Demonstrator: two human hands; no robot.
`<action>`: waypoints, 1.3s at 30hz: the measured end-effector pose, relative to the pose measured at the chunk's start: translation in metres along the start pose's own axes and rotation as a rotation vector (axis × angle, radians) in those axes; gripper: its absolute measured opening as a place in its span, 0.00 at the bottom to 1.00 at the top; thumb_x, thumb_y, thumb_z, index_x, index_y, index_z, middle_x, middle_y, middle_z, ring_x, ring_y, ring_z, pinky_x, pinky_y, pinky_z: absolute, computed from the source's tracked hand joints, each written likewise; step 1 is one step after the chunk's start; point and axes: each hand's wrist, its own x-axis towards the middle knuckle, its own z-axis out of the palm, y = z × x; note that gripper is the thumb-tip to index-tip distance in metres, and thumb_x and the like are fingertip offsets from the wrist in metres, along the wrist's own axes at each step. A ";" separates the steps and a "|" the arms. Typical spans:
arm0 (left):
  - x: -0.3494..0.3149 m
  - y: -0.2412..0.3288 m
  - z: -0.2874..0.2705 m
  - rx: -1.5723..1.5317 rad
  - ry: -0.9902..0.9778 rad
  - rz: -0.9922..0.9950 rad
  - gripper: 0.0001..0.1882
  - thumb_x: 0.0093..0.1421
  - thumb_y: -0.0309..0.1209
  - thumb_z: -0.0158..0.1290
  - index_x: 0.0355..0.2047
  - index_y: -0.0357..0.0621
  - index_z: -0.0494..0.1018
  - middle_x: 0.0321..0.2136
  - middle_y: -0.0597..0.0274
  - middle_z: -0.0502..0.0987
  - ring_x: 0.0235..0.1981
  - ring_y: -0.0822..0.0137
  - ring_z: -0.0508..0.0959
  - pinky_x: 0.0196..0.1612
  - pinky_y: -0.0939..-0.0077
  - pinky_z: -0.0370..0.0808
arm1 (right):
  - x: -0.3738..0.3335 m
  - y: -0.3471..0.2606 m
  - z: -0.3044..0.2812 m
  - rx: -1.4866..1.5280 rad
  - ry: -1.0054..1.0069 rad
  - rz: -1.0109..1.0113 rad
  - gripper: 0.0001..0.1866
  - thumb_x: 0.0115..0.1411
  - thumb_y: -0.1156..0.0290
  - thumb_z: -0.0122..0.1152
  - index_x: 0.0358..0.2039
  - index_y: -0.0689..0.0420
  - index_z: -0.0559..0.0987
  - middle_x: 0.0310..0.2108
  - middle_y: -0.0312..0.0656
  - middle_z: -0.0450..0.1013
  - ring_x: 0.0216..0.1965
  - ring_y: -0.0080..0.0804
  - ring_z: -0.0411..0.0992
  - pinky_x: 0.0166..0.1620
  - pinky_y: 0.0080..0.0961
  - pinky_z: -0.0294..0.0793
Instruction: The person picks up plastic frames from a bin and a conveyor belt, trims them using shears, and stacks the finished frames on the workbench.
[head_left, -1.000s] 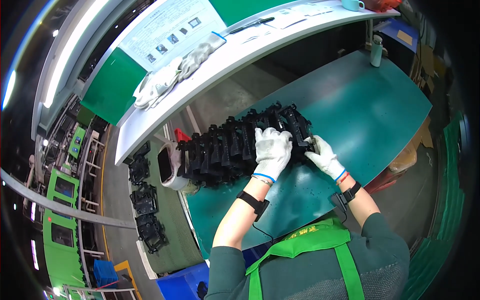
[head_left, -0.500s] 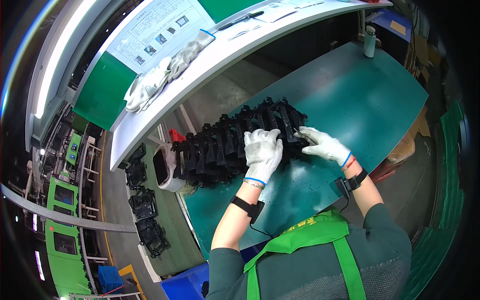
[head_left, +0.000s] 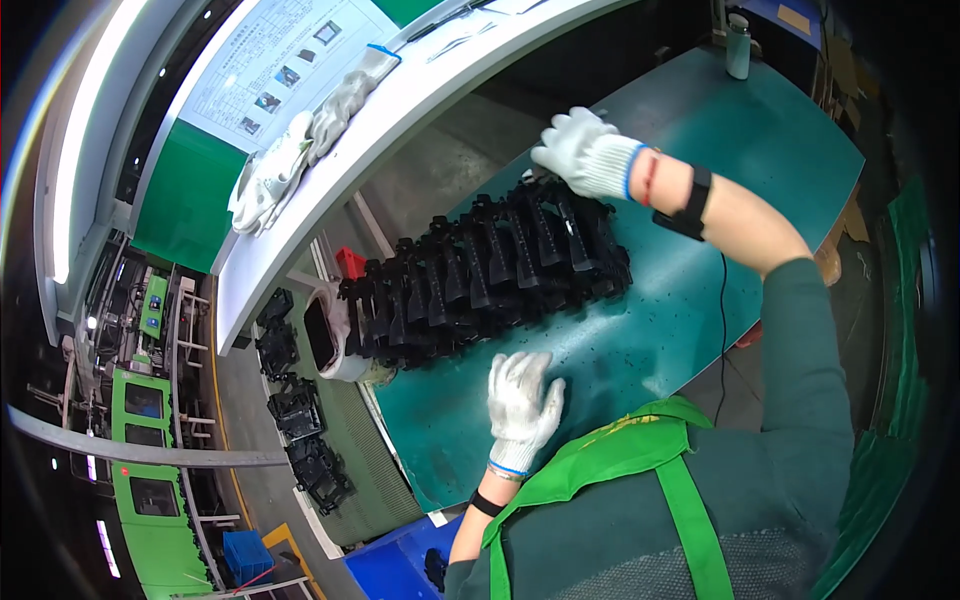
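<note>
From my end I see a row of matte-black moulded parts [head_left: 490,265] on the tabletop [head_left: 690,320], running from nine o'clock to about two o'clock across my view. They look alike, each with a long flat bar and knobby brackets at its twelve o'clock end. They stand on edge, packed close like slices. Toward nine o'clock their bars run nearly twelve to six; toward two o'clock they slant from eleven to five. I can't make out the undersides; black on black hides them.
</note>
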 end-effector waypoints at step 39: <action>-0.161 -0.019 -0.021 -0.031 0.398 -0.753 0.17 0.58 0.19 0.61 0.49 0.38 0.81 0.48 0.51 0.78 0.50 0.57 0.79 0.57 0.65 0.75 | 0.063 -0.024 0.007 -0.482 0.018 -0.319 0.04 0.48 0.68 0.70 0.23 0.53 0.87 0.21 0.40 0.80 0.26 0.39 0.81 0.26 0.34 0.77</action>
